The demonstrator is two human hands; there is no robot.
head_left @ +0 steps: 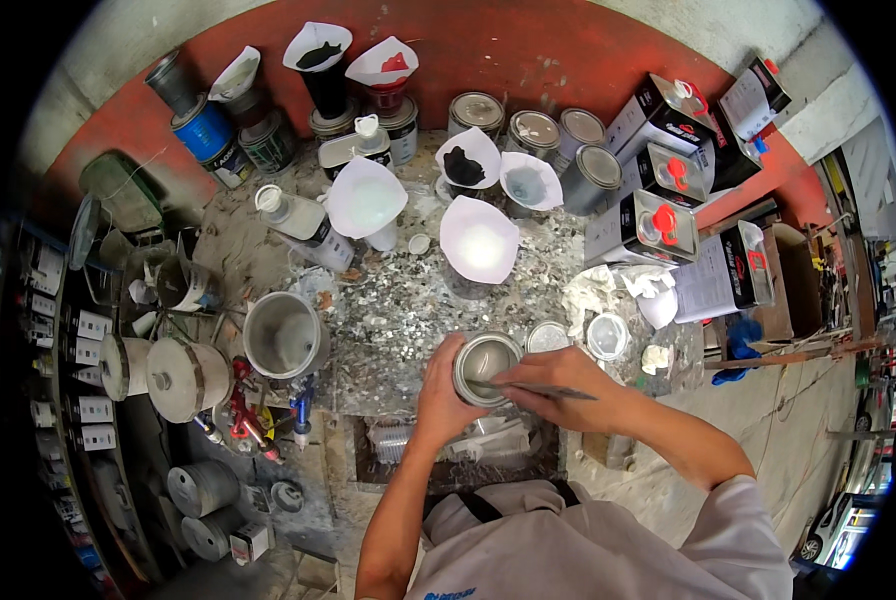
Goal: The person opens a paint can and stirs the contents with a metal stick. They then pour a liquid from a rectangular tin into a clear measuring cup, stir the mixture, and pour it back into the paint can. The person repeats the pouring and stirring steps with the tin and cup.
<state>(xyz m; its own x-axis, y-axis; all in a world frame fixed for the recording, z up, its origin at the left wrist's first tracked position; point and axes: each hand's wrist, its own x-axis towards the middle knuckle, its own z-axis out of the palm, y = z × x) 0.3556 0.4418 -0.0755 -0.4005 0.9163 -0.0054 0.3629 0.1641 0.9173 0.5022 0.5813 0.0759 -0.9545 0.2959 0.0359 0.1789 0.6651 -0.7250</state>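
Note:
My left hand [440,395] is wrapped around the side of an open metal paint can [487,336], near the front edge of the bench. Pale greyish liquid shows inside it. A thin grey stirring stick [571,392] is gripped in my right hand [565,374]. The stick lies slanted across the can's mouth, and its left end dips inside the rim. Just right of the can, partly behind my right hand, sits a round lid or shallow tin [547,337]. Beyond the can, a white paper strainer [479,240] rests in a cup.
The paint-spattered bench [388,320] holds a large grey pot [286,335] at left and a white-capped bottle [304,228]. More strainers and tins line the back. Rectangular solvent cans [643,228] and crumpled paper [593,292] are at right. Spray guns [253,415] hang at the front left.

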